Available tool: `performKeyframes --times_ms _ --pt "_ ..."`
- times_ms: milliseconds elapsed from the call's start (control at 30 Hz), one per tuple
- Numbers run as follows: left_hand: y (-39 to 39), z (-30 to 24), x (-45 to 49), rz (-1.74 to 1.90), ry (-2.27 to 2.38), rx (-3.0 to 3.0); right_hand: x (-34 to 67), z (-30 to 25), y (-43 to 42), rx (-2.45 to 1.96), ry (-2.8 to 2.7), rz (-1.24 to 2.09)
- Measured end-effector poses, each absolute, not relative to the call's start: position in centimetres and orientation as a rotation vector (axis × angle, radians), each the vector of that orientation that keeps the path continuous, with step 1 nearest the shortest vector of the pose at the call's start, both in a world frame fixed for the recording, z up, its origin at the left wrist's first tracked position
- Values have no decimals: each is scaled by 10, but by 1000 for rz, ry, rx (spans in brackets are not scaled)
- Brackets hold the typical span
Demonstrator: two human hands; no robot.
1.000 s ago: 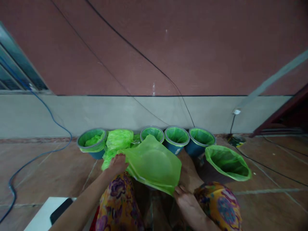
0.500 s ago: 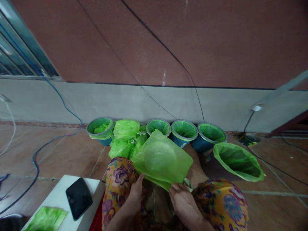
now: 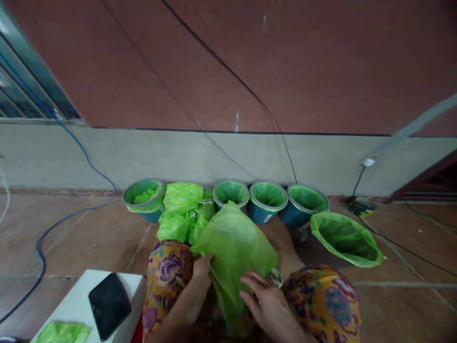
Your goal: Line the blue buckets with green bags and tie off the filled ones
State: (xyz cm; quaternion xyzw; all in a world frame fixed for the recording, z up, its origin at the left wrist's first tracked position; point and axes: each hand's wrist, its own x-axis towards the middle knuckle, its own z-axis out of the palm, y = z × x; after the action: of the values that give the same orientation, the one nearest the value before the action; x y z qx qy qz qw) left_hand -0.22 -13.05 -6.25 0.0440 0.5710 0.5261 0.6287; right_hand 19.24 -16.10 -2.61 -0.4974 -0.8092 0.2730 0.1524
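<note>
A thin green plastic bag (image 3: 237, 247) spreads out between my knees, its upper corner pointing toward the bins and its lower part drooping in folds. My left hand (image 3: 203, 270) is closed on the bag's left edge. Over the lower right of the bag, my right hand (image 3: 262, 297) has its fingers apart; whether they touch the plastic I cannot tell. Just beyond the bag are a bin with a green liner (image 3: 231, 191) and a bundle of crumpled green bags (image 3: 183, 197).
More lined bins, one at left (image 3: 144, 196) and others at right (image 3: 268, 195) (image 3: 307, 199), line the wall. A larger lined bin (image 3: 346, 238) stands nearer. On my left, a white stool (image 3: 76, 295) carries a black phone (image 3: 109, 306) and a folded green bag (image 3: 63, 332). A blue cable (image 3: 89, 164) crosses the floor.
The bag's near edge has dropped toward my lap, and its flat spread has become folded. My left hand has risen slightly at the left edge. My right hand's fingers have come apart.
</note>
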Motion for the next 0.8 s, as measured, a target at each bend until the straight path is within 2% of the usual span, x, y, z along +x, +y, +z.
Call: performKeyframes --times_ms 100,200,400,500,567,800 --pt "-114 -33 -13 1203 1245 135 218 -29 -123 -1542 -2008 690" --pt "-120 17 -30 1174 1154 204 236 -44 -83 -1707 -1757 776" --pt "-163 93 -62 1098 1195 223 220 -77 -51 -1501 -1170 1517" --pt "-175 102 -73 1130 1255 188 201 -85 -52 -1135 -929 2046" --pt "-179 101 -81 1125 1280 160 190 -89 -53 -942 -784 2248" --pt "-176 80 -107 1150 1368 165 196 -86 -41 -916 -649 2173"
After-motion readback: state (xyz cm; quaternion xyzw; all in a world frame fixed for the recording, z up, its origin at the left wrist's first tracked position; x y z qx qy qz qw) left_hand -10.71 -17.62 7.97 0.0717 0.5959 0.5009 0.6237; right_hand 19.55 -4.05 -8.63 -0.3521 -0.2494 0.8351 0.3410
